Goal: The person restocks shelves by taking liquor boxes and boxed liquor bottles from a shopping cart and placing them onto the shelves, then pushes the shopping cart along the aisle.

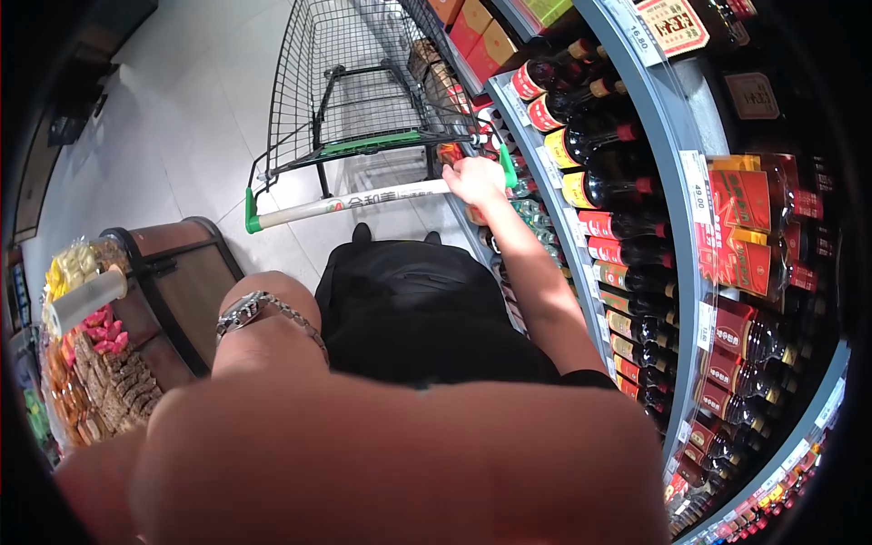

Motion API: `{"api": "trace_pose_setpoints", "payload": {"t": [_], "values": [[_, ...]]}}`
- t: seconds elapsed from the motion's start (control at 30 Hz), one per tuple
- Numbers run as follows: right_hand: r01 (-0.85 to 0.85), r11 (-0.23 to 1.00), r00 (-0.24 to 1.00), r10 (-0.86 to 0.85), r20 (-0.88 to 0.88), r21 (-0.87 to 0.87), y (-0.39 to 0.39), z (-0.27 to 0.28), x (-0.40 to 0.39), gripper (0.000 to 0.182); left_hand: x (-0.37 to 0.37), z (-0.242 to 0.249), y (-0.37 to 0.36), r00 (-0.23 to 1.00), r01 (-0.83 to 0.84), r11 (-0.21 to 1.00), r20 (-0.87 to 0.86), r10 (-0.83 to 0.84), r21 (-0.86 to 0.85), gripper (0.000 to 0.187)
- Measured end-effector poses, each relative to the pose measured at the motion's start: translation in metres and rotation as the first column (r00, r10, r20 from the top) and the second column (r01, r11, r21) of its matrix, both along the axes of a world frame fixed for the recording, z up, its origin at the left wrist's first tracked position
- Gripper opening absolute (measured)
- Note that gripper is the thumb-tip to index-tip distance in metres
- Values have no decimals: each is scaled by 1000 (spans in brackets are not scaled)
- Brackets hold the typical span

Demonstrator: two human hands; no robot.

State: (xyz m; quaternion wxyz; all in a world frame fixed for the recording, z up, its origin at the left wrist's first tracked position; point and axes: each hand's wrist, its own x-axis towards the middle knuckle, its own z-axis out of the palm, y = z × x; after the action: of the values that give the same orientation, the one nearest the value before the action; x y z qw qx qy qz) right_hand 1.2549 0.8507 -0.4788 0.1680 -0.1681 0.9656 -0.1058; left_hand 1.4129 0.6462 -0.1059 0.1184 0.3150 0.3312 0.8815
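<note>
My right hand (474,182) is wrapped round the right part of the white handle (354,208) of a shopping cart (354,100). The cart is black wire with green trim, and its basket looks mostly bare from here, with shelf goods beyond its right side. My left arm is bent up toward the camera, with a metal-link watch or bracelet (243,312) at the wrist. My left hand (400,463) appears as a large blurred shape close to the camera, filling the bottom of the view. Its fingers cannot be made out.
Shelves on the right carry rows of dark bottles (604,186), red-labelled packs (740,204) and price tags (697,186). Left of me stands a brown display stand (177,272) with bagged goods (113,372) and a roll of plastic bags (86,298). Pale tiled floor (195,118) lies ahead.
</note>
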Motion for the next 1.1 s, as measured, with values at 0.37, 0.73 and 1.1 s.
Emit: {"api": "trace_pose_setpoints", "payload": {"t": [0.37, 0.73, 1.1], "values": [[-9, 1000, 1000, 8, 28, 23, -2, 4, 0, 48, 11, 7, -13, 931, -365, 822, -179, 318, -437, 15], [-4, 1000, 999, 3, 33, 27, -2, 6, 0, 48, 33, 54, 28, 732, -584, -216, -622, 278, -783, 18], [1, 1000, 1000, -1, 6, -4, -2, 7, 1, 47, -40, -105, 10, 830, -84, 821, 495, -256, 565, 24]]}}
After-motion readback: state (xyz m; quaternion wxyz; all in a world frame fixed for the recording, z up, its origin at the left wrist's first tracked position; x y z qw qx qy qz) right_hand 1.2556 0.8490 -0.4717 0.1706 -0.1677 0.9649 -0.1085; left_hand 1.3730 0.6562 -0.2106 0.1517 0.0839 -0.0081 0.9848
